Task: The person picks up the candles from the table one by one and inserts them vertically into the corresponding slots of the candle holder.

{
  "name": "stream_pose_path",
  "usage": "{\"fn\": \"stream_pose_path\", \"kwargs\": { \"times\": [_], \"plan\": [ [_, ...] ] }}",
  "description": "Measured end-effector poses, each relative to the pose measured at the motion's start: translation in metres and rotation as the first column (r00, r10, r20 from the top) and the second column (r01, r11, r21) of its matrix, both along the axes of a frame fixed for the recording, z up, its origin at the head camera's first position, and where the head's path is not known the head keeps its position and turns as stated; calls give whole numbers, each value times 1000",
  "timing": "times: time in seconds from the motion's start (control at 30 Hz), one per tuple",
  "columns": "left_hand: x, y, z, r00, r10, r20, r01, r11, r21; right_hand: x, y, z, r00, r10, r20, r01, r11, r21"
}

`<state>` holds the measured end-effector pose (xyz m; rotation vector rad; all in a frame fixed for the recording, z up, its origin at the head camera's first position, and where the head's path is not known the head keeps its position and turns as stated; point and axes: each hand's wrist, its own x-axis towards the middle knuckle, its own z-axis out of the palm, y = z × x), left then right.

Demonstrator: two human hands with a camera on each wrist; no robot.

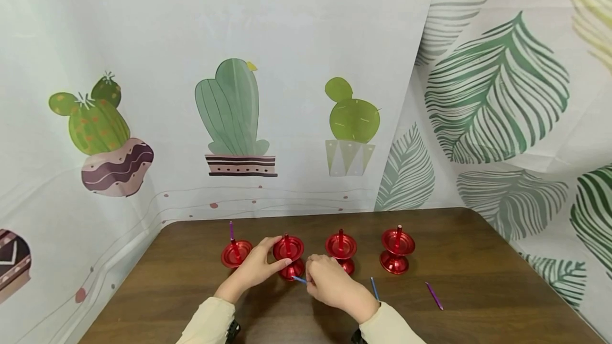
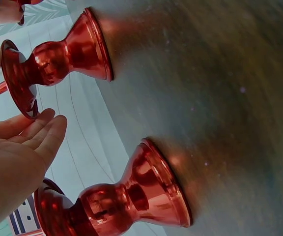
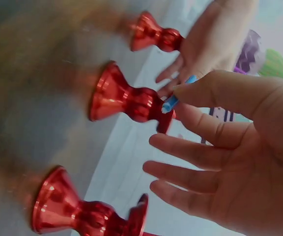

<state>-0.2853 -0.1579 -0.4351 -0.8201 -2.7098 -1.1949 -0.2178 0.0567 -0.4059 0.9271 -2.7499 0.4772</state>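
Note:
Several shiny red candle holders stand in a row. My left hand [image 1: 258,264] holds the dish rim of the second candle holder from the left [image 1: 295,248], thumb on the near side and fingers on the far side. Between thumb and index finger, my right hand [image 1: 330,283] pinches a slim blue candle [image 3: 171,102], its other fingers spread apart in the right wrist view. In the head view the blue candle lies slanted in front of that holder's base. A purple candle [image 1: 231,231] stands upright in the leftmost candle holder [image 1: 245,249], partly behind my left hand.
Right of my hands stand a third candle holder [image 1: 349,248], its base partly covered by my right hand, and a fourth [image 1: 395,263]. Another blue candle [image 1: 375,288] and a purple candle [image 1: 434,295] lie on the brown table [image 1: 478,259]. A printed cloth [image 1: 301,121] hangs behind.

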Motion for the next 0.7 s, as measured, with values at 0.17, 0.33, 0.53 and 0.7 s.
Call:
{"fn": "stream_pose_path", "kwargs": {
  "times": [0.17, 0.33, 0.53, 0.7],
  "plan": [
    [0, -1, -3, 1000, -2, -3, 2, 1000, 0, -9, 4, 12, 993, 40, 113, -22, 988, -153],
    [-2, 0, -4, 1000, -2, -25, 2, 1000, 5, -22, 5, 19, 987, 64, 150, -17, 955, -295],
    [-4, 0, -4, 999, -4, -31, 4, 1000, 5, -37, 3, 20, 974, 76, 216, 40, 871, -489],
    [-4, 0, -4, 999, -11, -38, 11, 1000, -2, -48, -4, 13, 967, 62, 246, 104, 787, -609]
  ]
}}
